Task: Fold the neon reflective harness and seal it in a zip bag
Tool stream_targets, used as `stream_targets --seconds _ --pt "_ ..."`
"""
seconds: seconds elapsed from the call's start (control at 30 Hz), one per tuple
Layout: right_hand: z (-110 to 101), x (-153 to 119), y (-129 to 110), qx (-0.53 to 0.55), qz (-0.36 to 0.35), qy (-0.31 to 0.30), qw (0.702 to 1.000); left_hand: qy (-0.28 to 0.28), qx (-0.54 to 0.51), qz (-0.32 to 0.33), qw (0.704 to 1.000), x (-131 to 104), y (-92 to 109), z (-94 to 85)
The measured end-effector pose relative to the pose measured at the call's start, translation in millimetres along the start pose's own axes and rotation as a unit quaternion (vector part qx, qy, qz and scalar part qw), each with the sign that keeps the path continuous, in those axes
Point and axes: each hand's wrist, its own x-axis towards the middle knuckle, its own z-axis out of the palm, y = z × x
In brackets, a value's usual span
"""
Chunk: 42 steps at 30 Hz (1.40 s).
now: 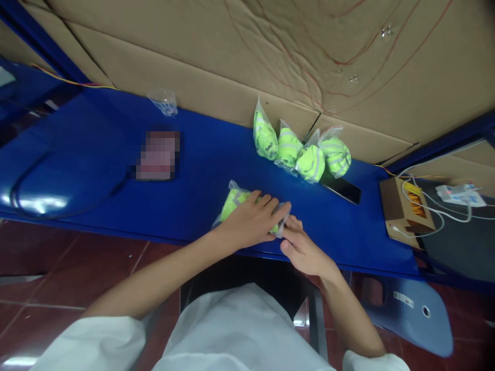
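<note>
We see the left hand (251, 221) covering most of the clear bag (232, 201) of neon-yellow fabric, so only its far end shows, and the right hand (303, 247) hides the bag's mouth. A flat item on the blue table (96, 149) is pixelated (158, 154) beyond reading. The black phone (342, 188) lies partly under four filled bags (301, 149). The blue chair (413, 314) is cut by our view's edge.

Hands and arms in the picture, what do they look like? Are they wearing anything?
Both hands are bare: the left hand and the right hand have no gloves, rings or watch. The forearms are uncovered too. Short white sleeves begin near the elbows, part of a white top.
</note>
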Motion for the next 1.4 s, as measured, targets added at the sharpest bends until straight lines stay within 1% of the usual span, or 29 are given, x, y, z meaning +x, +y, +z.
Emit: stream_targets --seconds 0.13,0.2,0.27,0.37,0.43,0.47,0.53,0.6,0.63,0.7,0.77,0.83,0.87,0.9,0.93,1.0,1.03,1.07,1.13,1.23,1.27,1.33,1.4 --pt "9 11 8 0.012 0.039 0.004 0.999 -0.014 0.001 0.015 1.0 6 4 -2.3" --pt "7 16 7 0.014 0.04 -0.004 0.999 -0.012 -0.009 0.005 1.0 5 0 -3.0" --pt "-1 17 5 0.017 0.021 0.001 1.0 0.002 -0.024 -0.011 1.0 2 -9 -2.2" --pt "-15 14 3 0.043 -0.015 0.046 0.998 0.037 -0.033 -0.054 0.997 -4 -22 2.3" --pt "-19 12 3 0.06 -0.027 0.081 0.995 0.05 -0.032 -0.082 0.995 -6 -24 5.3" --pt "-19 12 3 0.064 -0.03 0.085 0.994 0.046 -0.034 -0.084 0.995 -5 -23 5.7" --pt "-16 14 3 0.068 -0.033 0.066 0.995 0.016 -0.042 -0.079 0.996 -2 -17 2.6" --pt "-14 21 4 0.081 -0.034 0.048 0.995 -0.033 -0.058 -0.073 0.995 2 -12 -7.0" --pt "-15 25 5 0.09 -0.035 0.055 0.994 -0.059 -0.073 -0.069 0.993 6 -13 -13.9" --pt "-23 34 8 0.106 -0.035 0.083 0.99 -0.105 -0.121 -0.065 0.985 13 -22 -28.6" --pt "-36 43 15 0.124 -0.029 0.104 0.986 -0.121 -0.195 -0.073 0.971 23 -41 -38.7" --pt "-50 53 23 0.144 -0.016 0.107 0.984 -0.115 -0.29 -0.091 0.946 34 -63 -38.7" --pt "-56 57 27 0.149 -0.011 0.104 0.983 -0.122 -0.35 -0.088 0.924 39 -74 -34.4" --pt "-61 61 31 0.148 -0.008 0.105 0.983 -0.14 -0.424 -0.078 0.891 43 -82 -27.7" --pt "-65 65 36 0.14 -0.007 0.109 0.984 -0.152 -0.5 -0.078 0.849 46 -89 -19.4" --pt "-69 71 45 0.119 -0.01 0.124 0.985 -0.137 -0.63 -0.108 0.757 47 -96 -1.4" --pt "-69 72 49 0.111 -0.013 0.136 0.984 -0.118 -0.671 -0.13 0.72 45 -98 6.6" --pt "-69 73 54 0.107 -0.015 0.146 0.983 -0.097 -0.699 -0.153 0.692 42 -98 13.4" --pt "-68 72 60 0.108 -0.02 0.151 0.982 -0.064 -0.727 -0.189 0.657 37 -97 22.2" --pt "-67 67 63 0.116 -0.023 0.131 0.984 -0.026 -0.758 -0.232 0.609 32 -94 26.6" --pt "-68 66 63 0.129 -0.015 0.123 0.984 -0.016 -0.764 -0.241 0.598 32 -93 26.8" --pt "-70 63 62 0.18 0.024 0.111 0.977 0.009 -0.774 -0.257 0.578 33 -91 27.0" --pt "-72 63 60 0.244 0.069 0.123 0.959 0.043 -0.78 -0.277 0.559 35 -90 27.4"
